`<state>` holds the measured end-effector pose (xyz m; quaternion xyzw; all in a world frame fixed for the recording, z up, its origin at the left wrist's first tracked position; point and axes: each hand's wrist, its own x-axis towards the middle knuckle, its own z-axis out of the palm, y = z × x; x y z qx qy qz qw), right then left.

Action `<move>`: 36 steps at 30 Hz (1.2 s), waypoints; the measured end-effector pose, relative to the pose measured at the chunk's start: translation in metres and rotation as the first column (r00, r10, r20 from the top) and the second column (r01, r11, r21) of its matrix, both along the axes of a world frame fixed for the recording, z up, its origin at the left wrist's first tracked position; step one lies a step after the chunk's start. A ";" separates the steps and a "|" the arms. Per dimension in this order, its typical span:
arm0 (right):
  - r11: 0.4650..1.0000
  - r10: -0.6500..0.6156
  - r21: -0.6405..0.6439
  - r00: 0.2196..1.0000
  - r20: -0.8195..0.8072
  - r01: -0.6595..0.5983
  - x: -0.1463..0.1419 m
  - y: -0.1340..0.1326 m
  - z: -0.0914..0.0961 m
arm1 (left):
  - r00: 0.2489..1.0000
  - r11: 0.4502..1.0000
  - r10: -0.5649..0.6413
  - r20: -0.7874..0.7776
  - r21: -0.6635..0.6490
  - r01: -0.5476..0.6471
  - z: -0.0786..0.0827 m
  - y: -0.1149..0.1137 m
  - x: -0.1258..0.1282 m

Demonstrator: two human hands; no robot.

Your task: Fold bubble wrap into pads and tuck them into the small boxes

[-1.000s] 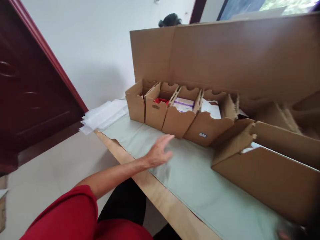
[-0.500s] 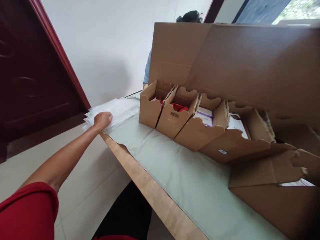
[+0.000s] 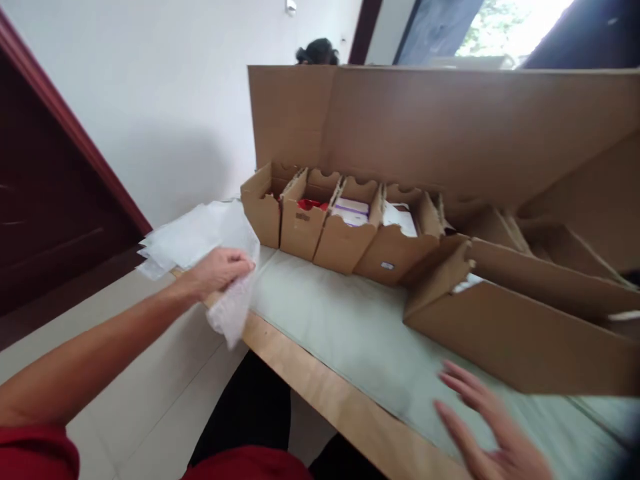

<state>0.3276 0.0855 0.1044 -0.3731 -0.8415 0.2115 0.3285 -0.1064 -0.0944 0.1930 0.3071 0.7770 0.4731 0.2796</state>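
Observation:
My left hand (image 3: 223, 270) is closed on a translucent bubble-wrap bag (image 3: 233, 317), which hangs down over the table's near edge. Behind that hand lies a stack of similar bags (image 3: 183, 233) at the table's left end. Low on the right, my right hand (image 3: 493, 430) hovers above the cloth with fingers apart and nothing in them; it is slightly blurred. The nearest thing to it is a large open cardboard bin (image 3: 510, 340).
Several cardboard bins (image 3: 345, 243) stand in a row, holding red packets (image 3: 311, 205) and white-and-purple boxes (image 3: 353, 212). A tall cardboard panel (image 3: 425, 127) rises behind them, with a person's head (image 3: 318, 52) above it. Pale cloth (image 3: 325, 313) covers the wooden table (image 3: 300, 373).
My left hand has drawn one bag off the stack, toward me and rightward. My right hand has come into view at the lower right. The view has swung to the right.

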 end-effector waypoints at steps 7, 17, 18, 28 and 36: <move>0.714 0.105 -0.648 0.955 -0.278 -0.267 -0.051 -0.051 0.001 | 0.706 0.821 -0.571 0.419 0.281 0.497 -0.055 0.055 0.179; 0.499 -0.283 -0.859 0.916 -0.286 -0.114 0.021 -0.005 -0.014 | 0.496 0.841 -0.318 -0.808 0.001 0.541 -0.095 0.036 0.127; 0.532 -0.262 -0.846 0.942 -0.211 -0.041 0.035 0.001 -0.012 | 0.456 0.845 -0.323 -0.829 -0.035 0.534 -0.097 0.038 0.120; 0.989 -0.143 0.075 0.956 0.256 0.127 0.078 -0.003 -0.006 | 0.542 0.825 -0.527 -0.655 -0.243 0.509 -0.106 0.078 0.116; 0.991 -0.106 -0.058 0.966 0.237 0.123 0.048 0.026 -0.031 | 0.759 0.935 -0.340 -0.556 -0.284 0.211 -0.091 0.121 0.092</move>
